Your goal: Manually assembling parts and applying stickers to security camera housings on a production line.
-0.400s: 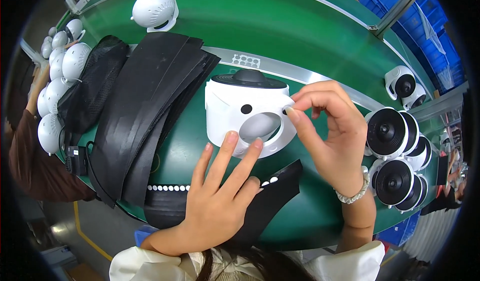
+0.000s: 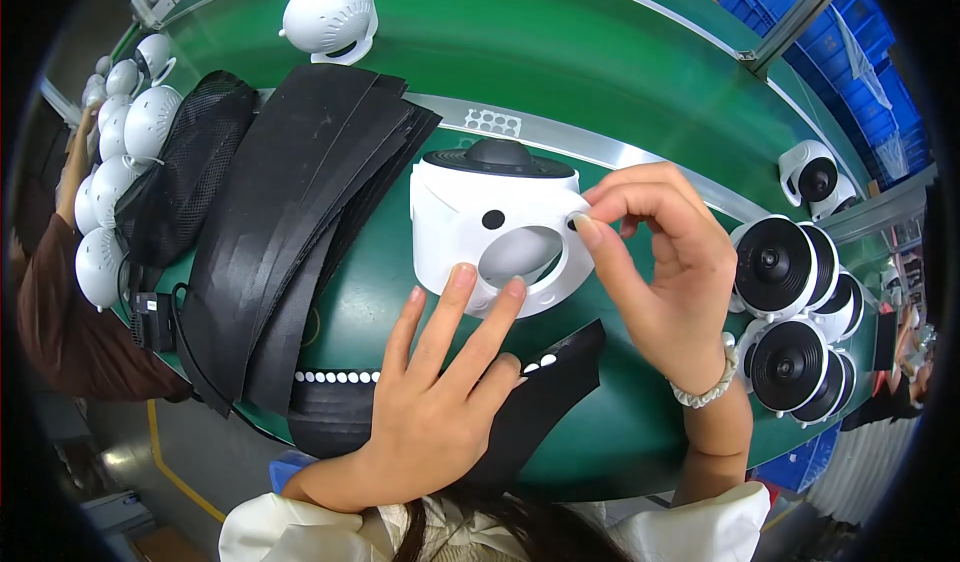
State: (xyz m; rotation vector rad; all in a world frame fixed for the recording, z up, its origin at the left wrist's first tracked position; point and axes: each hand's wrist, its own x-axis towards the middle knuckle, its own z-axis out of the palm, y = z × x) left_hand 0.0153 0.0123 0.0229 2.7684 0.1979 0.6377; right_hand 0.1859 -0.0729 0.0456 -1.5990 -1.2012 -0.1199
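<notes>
On my feed, the right hand (image 2: 665, 282) has thumb and forefinger drawn into a narrow pinch on a small black dot (image 2: 572, 224) at the right side of the white housing (image 2: 448, 237). I see the left hand (image 2: 438, 412) with its fingers spread, clasping nothing, two fingertips touching the housing's near edge beside its round opening. The housing sits mid-bench, a black ringed disc (image 2: 500, 157) on its far, upper side and a second black dot (image 2: 493, 219) on its near face.

Beneath the left hand I have a black sheet (image 2: 330, 427) with a row of white dots (image 2: 338, 375) on the green bench (image 2: 355, 307). Left of the housing lie a stack of black strips (image 2: 285, 182) and a dark mesh bag (image 2: 195, 167); disc-fronted white units (image 2: 772, 262) are piled at right. Beyond, one white unit (image 2: 328, 12) stands on the far green surface (image 2: 550, 42). I make out blue crates (image 2: 850, 52) far right and a co-worker's brown sleeve (image 2: 75, 327) at left.
</notes>
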